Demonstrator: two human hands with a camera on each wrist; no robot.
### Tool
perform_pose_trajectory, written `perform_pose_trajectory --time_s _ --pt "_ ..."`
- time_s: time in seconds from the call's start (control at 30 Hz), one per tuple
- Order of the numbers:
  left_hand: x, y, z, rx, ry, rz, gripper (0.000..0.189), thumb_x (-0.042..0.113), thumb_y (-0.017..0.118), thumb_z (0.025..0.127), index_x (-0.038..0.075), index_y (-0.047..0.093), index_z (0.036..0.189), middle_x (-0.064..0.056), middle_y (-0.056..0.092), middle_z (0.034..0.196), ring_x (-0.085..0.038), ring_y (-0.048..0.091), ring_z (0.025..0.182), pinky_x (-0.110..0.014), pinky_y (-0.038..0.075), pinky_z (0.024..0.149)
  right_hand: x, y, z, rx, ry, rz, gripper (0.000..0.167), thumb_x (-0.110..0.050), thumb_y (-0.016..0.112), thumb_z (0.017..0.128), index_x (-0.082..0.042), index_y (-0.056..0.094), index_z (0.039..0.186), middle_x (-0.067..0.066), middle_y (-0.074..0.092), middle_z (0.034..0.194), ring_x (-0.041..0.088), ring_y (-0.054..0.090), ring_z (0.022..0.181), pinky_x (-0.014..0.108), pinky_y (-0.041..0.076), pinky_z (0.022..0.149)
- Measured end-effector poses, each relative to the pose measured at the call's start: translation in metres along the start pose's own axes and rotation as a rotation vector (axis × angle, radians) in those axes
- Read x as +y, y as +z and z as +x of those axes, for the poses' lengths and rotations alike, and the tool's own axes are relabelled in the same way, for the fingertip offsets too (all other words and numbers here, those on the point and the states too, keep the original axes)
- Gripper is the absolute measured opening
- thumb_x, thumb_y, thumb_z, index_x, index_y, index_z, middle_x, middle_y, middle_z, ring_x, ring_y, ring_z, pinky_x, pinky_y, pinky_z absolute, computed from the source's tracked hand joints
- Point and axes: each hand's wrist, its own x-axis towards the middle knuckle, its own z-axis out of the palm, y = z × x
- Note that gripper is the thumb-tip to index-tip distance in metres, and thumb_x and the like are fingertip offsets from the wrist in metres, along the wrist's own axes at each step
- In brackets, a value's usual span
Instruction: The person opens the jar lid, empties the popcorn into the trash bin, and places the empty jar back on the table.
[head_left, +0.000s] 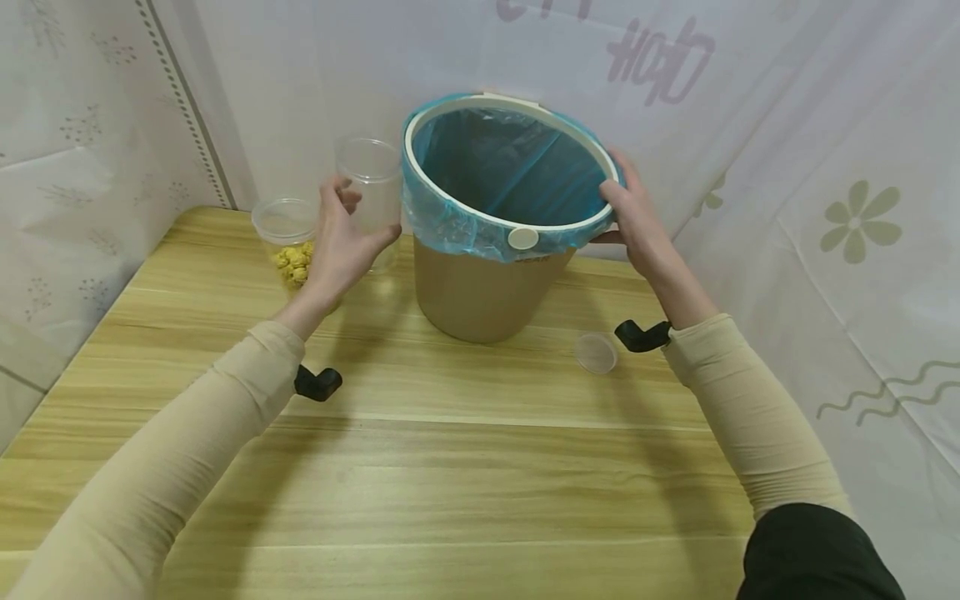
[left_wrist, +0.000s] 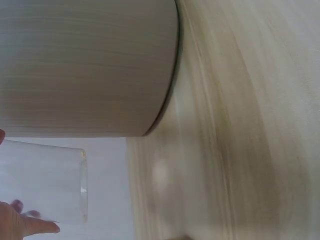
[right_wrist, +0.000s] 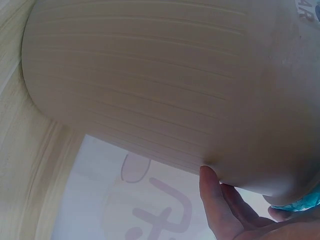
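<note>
My left hand (head_left: pixel 341 242) holds a clear plastic jar (head_left: pixel 369 158), with the thumb across its near side and the fingers at its left. In the left wrist view the jar's base (left_wrist: pixel 84 185) shows against the white backdrop, above the table edge. A tan trash bin (head_left: pixel 487 292) stands just right of the jar, lined with a blue plastic bag (head_left: pixel 465 229) under a white rim ring (head_left: pixel 450 200). My right hand (head_left: pixel 637 221) grips the bin's right rim, thumb on top. From the right wrist view, its fingertips press the bin's side below the bag.
A second clear jar (head_left: pixel 285 218) with yellow crumpled pieces (head_left: pixel 294 262) stands at the left, partly behind my left wrist. A round clear lid (head_left: pixel 596 353) lies on the wooden table (head_left: pixel 465 467) right of the bin. Patterned curtains (head_left: pixel 855 275) hang behind and beside the table.
</note>
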Motion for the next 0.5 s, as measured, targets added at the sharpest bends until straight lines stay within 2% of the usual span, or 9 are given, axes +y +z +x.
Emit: perform_pose_trajectory --time_s 0.33,0.5 --pt "-0.022 0.012 -0.001 0.001 -0.021 -0.008 0.09 0.027 0.079 0.086 0.008 0.023 0.154 -0.019 0.042 0.156 -0.034 0.038 0.15 -0.051 0.035 0.124 0.0 0.0 0.0 -0.001 -0.001 -0.01 0.066 -0.025 0.037 0.096 -0.041 0.028 0.159 0.013 0.04 0.158 0.033 0.061 0.12 0.04 0.061 0.071" --pt "-0.032 0.019 -0.003 0.001 -0.027 -0.004 0.089 0.027 0.079 0.086 0.007 0.023 0.153 -0.02 0.043 0.155 -0.035 0.038 0.149 -0.053 0.034 0.123 -0.001 0.0 -0.001 0.002 -0.002 -0.01 0.066 -0.025 0.038 0.095 -0.041 0.029 0.159 0.013 0.04 0.159 0.033 0.061 0.12 0.037 0.061 0.069"
